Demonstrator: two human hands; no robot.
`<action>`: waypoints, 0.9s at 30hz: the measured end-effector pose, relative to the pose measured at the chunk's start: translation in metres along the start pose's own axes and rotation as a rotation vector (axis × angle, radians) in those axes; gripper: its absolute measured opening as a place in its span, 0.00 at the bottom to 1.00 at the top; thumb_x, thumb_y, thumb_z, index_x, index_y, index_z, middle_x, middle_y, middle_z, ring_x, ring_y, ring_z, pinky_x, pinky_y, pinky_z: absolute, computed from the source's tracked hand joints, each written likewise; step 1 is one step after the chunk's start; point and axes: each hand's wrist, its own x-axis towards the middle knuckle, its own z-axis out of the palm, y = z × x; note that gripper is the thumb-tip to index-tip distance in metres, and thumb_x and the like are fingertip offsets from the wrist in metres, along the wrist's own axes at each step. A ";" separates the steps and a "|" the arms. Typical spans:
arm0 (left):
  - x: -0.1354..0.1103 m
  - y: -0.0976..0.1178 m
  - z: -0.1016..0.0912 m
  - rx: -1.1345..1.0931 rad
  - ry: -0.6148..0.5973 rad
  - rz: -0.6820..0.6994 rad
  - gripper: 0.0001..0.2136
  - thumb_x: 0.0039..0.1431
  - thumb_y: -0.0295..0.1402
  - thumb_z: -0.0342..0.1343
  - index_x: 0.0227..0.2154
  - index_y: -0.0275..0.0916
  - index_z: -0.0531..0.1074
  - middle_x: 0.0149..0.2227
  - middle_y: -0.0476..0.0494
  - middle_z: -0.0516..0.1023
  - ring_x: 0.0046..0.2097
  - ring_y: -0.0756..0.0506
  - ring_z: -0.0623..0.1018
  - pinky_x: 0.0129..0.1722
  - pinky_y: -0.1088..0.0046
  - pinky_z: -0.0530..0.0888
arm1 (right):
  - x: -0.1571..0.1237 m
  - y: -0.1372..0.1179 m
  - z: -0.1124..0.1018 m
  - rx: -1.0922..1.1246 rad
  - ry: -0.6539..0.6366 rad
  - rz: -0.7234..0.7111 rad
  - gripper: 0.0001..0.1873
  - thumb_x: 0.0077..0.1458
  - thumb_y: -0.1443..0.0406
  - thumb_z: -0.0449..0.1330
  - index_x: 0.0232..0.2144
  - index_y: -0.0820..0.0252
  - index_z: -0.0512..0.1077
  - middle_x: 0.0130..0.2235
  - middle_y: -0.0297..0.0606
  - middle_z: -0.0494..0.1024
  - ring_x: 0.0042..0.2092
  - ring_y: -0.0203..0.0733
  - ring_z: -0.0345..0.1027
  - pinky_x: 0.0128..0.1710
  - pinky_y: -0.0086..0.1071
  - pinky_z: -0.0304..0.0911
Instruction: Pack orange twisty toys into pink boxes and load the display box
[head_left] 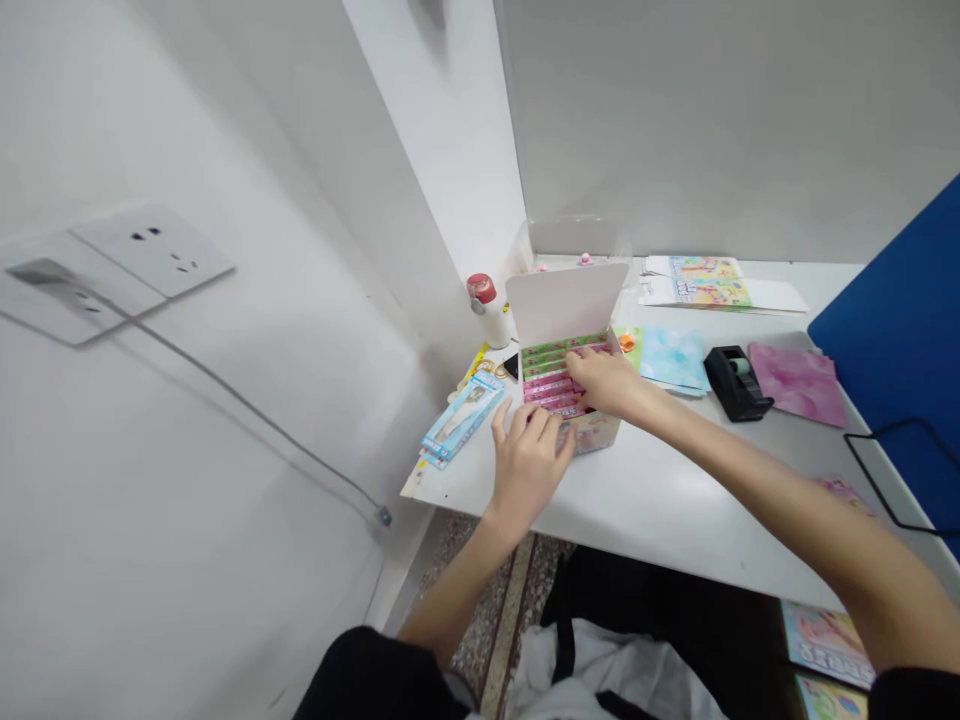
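Note:
A small open cardboard box [564, 300] with its white lid flipped up stands on the white desk [675, 490]. Rows of green and pink packets [551, 375] fill it. My right hand [607, 385] lies on top of the packets, fingers curled down onto them. My left hand [529, 455] rests against the box's near left corner, fingers bent around its edge.
A light blue packaged item [461, 420] lies left of the box. A white bottle with a red cap [486, 308] stands behind it. A black tape dispenser [735, 382], blue and pink sheets [799, 382], printed papers and a blue partition [900, 340] are to the right.

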 end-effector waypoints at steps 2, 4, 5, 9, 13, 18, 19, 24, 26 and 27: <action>0.003 0.005 -0.001 -0.005 -0.031 -0.004 0.06 0.60 0.34 0.56 0.29 0.41 0.73 0.29 0.44 0.74 0.43 0.40 0.74 0.61 0.51 0.58 | 0.000 0.000 0.002 -0.023 0.007 -0.017 0.29 0.48 0.67 0.68 0.51 0.64 0.64 0.53 0.55 0.72 0.53 0.55 0.69 0.48 0.41 0.60; 0.005 0.010 -0.003 0.033 -0.030 -0.006 0.06 0.59 0.35 0.57 0.28 0.41 0.72 0.29 0.44 0.74 0.41 0.40 0.73 0.60 0.51 0.59 | 0.000 0.005 0.003 0.008 0.029 -0.059 0.28 0.49 0.65 0.68 0.50 0.65 0.64 0.51 0.53 0.73 0.52 0.55 0.69 0.46 0.40 0.60; 0.007 0.012 -0.004 0.081 -0.031 -0.004 0.06 0.59 0.36 0.57 0.29 0.40 0.73 0.29 0.44 0.74 0.41 0.39 0.73 0.60 0.51 0.60 | 0.000 0.010 0.003 0.036 0.047 -0.074 0.27 0.49 0.64 0.69 0.48 0.65 0.64 0.49 0.52 0.74 0.51 0.54 0.69 0.45 0.39 0.61; 0.012 0.016 -0.011 0.337 -0.101 -0.013 0.10 0.63 0.38 0.53 0.30 0.39 0.75 0.29 0.42 0.76 0.42 0.38 0.73 0.60 0.48 0.58 | -0.001 0.029 0.008 0.149 0.101 -0.124 0.19 0.47 0.67 0.68 0.41 0.62 0.67 0.45 0.46 0.76 0.45 0.48 0.71 0.38 0.31 0.61; 0.017 0.016 -0.018 0.430 -0.195 0.017 0.14 0.64 0.39 0.50 0.31 0.37 0.76 0.29 0.41 0.78 0.41 0.38 0.74 0.59 0.49 0.60 | -0.003 0.030 0.010 0.060 0.148 -0.067 0.16 0.51 0.73 0.62 0.43 0.63 0.69 0.45 0.50 0.76 0.46 0.50 0.72 0.36 0.32 0.62; 0.016 0.018 -0.018 0.462 -0.214 0.036 0.13 0.64 0.38 0.50 0.32 0.35 0.75 0.31 0.39 0.77 0.41 0.38 0.74 0.57 0.53 0.64 | -0.004 0.017 0.007 -0.002 0.168 -0.015 0.19 0.54 0.76 0.55 0.49 0.65 0.68 0.47 0.54 0.76 0.48 0.52 0.73 0.40 0.35 0.65; 0.015 0.018 -0.018 0.465 -0.211 0.039 0.13 0.65 0.38 0.50 0.33 0.35 0.75 0.31 0.39 0.76 0.40 0.38 0.74 0.56 0.54 0.64 | -0.005 0.016 0.008 0.014 0.184 -0.033 0.19 0.54 0.77 0.54 0.49 0.66 0.68 0.47 0.54 0.76 0.48 0.51 0.73 0.40 0.35 0.65; 0.009 0.011 -0.011 0.433 -0.167 0.042 0.15 0.66 0.39 0.47 0.33 0.35 0.74 0.32 0.37 0.74 0.41 0.37 0.72 0.51 0.54 0.67 | -0.031 0.017 0.030 0.329 0.502 -0.260 0.11 0.57 0.75 0.53 0.41 0.63 0.70 0.44 0.47 0.74 0.47 0.46 0.69 0.47 0.38 0.64; 0.005 0.006 -0.008 0.363 -0.146 0.018 0.15 0.66 0.39 0.47 0.33 0.35 0.73 0.33 0.37 0.73 0.41 0.37 0.71 0.46 0.57 0.69 | -0.059 0.019 0.042 0.599 0.766 -0.314 0.11 0.59 0.72 0.53 0.44 0.60 0.68 0.44 0.43 0.73 0.47 0.43 0.68 0.48 0.37 0.64; 0.004 0.004 -0.006 0.302 -0.130 0.005 0.15 0.66 0.39 0.47 0.34 0.35 0.74 0.34 0.37 0.72 0.41 0.37 0.71 0.45 0.58 0.70 | -0.076 0.020 0.047 0.724 0.901 -0.264 0.12 0.61 0.70 0.52 0.47 0.59 0.66 0.44 0.41 0.73 0.45 0.42 0.68 0.47 0.37 0.66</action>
